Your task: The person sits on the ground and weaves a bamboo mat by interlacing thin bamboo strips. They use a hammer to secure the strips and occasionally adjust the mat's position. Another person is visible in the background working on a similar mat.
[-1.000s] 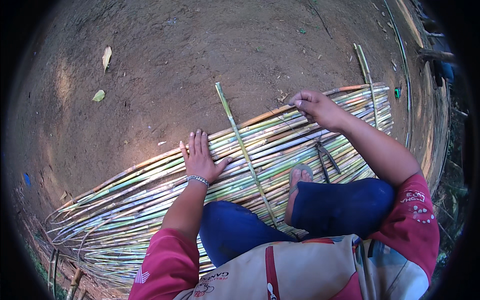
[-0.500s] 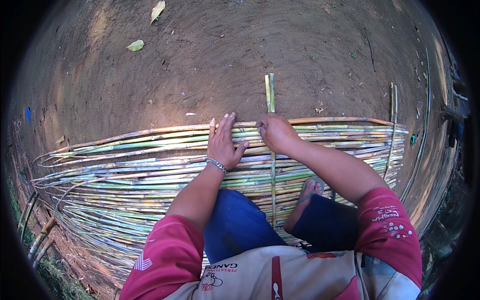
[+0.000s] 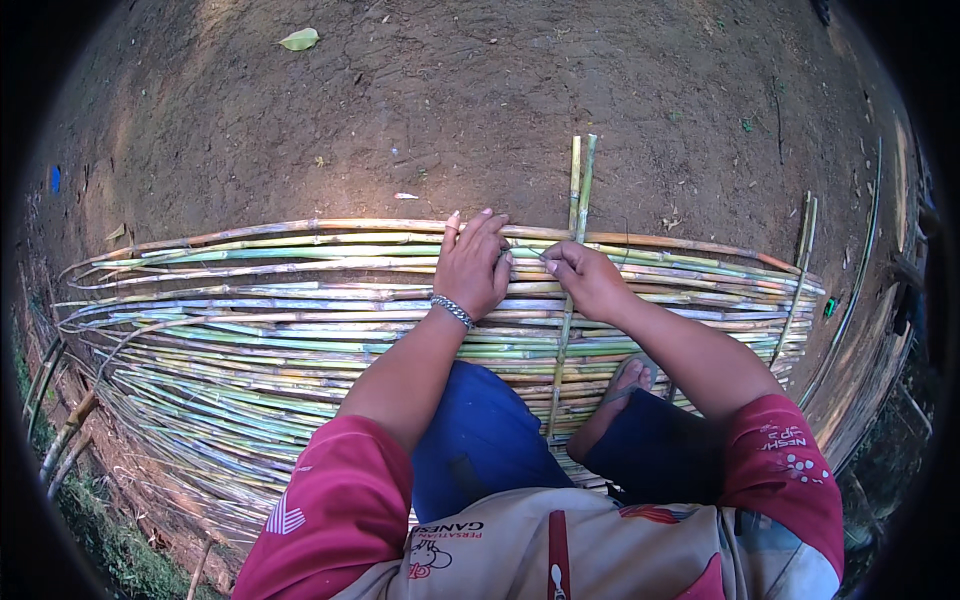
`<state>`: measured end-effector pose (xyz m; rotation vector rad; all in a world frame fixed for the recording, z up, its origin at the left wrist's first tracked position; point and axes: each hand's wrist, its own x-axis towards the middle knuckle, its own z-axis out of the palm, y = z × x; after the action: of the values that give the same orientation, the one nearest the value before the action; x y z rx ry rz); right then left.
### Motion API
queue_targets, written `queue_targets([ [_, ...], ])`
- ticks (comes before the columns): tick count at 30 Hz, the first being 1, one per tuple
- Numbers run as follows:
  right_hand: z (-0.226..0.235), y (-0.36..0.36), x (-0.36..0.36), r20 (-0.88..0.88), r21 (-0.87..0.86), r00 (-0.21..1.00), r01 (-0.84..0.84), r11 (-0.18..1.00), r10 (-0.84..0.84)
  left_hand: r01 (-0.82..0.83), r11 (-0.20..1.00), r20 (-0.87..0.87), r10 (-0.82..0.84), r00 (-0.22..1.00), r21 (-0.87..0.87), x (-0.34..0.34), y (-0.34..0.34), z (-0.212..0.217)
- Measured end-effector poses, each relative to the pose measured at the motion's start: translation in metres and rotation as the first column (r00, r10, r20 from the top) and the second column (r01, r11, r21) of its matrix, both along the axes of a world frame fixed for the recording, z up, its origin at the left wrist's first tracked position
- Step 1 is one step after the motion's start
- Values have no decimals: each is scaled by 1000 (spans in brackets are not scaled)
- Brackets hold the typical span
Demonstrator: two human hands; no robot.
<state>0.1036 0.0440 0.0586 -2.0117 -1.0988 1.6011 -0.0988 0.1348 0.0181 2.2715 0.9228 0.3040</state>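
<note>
A wide mat of long bamboo strips (image 3: 250, 330) lies on bare earth in front of me. One split bamboo crosspiece (image 3: 578, 190) runs away from me, across and through the strips. My left hand (image 3: 472, 265) rests flat on the strips just left of the crosspiece, fingers together, a bracelet at the wrist. My right hand (image 3: 585, 278) sits right beside it, fingers pinched on a thin strip where it meets the crosspiece. I am squatting on the mat, and my bare foot (image 3: 628, 385) rests on the strips below my right arm.
A second crosspiece (image 3: 800, 270) crosses the mat near its right end. More long bamboo poles (image 3: 868, 270) lie along the right edge. A dry leaf (image 3: 299, 39) lies on the dirt beyond the mat. Grass (image 3: 100, 530) borders the lower left.
My right hand came in from the far right to the crosspiece beside the left hand. The view has turned, so the mat now lies level. The left hand stays pressed on the strips.
</note>
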Motion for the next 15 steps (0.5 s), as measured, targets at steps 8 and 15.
queue_targets([
  [8, 16, 16, 23, 181, 38, 955, -245, 969, 234, 41, 999, 5, -41, 999, 31, -1, -1, -3],
  [15, 33, 28, 37, 282, -46, 862, -427, 903, 422, 63, 994, -21, -62, 998, 90, -2, -2, -6],
])
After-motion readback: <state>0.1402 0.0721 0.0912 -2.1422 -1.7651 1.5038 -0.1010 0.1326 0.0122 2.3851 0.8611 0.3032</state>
